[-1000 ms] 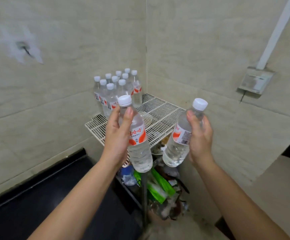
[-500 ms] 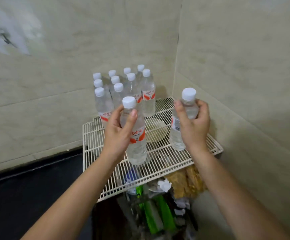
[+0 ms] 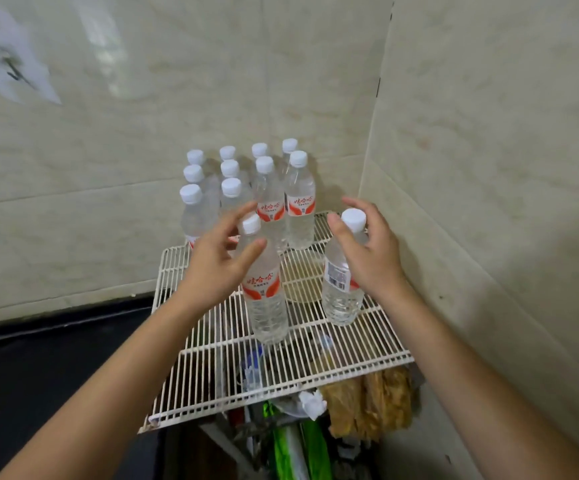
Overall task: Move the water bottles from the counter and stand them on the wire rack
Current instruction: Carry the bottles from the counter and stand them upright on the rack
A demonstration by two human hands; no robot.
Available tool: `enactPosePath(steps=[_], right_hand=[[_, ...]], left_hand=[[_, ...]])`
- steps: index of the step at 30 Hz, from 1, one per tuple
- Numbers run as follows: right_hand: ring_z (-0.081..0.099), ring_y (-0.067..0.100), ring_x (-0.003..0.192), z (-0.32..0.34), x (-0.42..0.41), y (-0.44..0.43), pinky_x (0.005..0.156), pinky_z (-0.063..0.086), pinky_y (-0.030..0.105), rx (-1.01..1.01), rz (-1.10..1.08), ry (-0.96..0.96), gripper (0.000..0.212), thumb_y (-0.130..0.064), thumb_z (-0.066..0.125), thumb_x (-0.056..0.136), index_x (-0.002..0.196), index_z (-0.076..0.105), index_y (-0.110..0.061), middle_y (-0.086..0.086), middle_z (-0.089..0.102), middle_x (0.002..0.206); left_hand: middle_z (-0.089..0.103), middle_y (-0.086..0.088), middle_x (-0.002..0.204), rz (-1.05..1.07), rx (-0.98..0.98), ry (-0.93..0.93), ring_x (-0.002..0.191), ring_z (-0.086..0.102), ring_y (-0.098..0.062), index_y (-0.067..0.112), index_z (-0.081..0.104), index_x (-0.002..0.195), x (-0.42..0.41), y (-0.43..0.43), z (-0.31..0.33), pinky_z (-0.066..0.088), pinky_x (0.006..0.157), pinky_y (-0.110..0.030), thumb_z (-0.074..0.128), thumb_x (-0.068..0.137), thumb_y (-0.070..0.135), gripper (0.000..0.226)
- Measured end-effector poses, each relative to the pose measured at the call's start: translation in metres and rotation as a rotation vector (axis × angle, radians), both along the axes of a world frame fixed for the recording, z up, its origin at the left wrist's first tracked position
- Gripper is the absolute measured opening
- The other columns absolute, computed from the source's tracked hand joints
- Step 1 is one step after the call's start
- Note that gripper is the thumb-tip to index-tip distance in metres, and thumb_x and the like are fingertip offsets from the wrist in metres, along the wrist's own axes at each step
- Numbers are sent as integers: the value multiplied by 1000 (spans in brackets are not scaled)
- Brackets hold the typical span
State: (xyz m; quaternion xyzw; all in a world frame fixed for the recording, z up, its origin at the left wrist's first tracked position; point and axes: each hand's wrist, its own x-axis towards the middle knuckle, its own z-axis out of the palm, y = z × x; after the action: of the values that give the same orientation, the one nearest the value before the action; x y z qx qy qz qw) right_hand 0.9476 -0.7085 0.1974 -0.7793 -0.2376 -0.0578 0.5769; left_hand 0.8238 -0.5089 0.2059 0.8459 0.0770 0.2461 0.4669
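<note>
both hands are spread open: left hand (image 3: 219, 258) beside the centre bottle (image 3: 265, 289), right hand (image 3: 372, 252) by the right-of-centre bottle (image 3: 341, 282). both bottles stand upright on the wire rack (image 3: 211, 375), each nearest its own hand.

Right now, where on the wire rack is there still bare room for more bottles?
The wire rack is bare along its front strip and front-left, ahead of the two newly stood bottles. A narrow gap lies between them. The back-left corner is crowded with the bottle cluster.
</note>
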Motion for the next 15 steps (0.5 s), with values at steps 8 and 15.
enactPosePath(steps=[8,15], right_hand=[[63,-7,103,24,24,-22,89,50,23,-248,255,16,57,-72,41,88,122,68,-35,-20,71,108],[65,0,78,20,32,-27,72,49,25,-241,242,-8,54,-81,54,79,94,71,-32,-9,73,85]], left_hand=[[72,20,104,-46,213,-14,79,63,-1,38,69,119,4,9,21,54,72,-21,78,82,36,38],[71,10,108,-17,237,-27,90,65,-2,19,66,132,47,6,45,54,83,-22,82,82,32,54]])
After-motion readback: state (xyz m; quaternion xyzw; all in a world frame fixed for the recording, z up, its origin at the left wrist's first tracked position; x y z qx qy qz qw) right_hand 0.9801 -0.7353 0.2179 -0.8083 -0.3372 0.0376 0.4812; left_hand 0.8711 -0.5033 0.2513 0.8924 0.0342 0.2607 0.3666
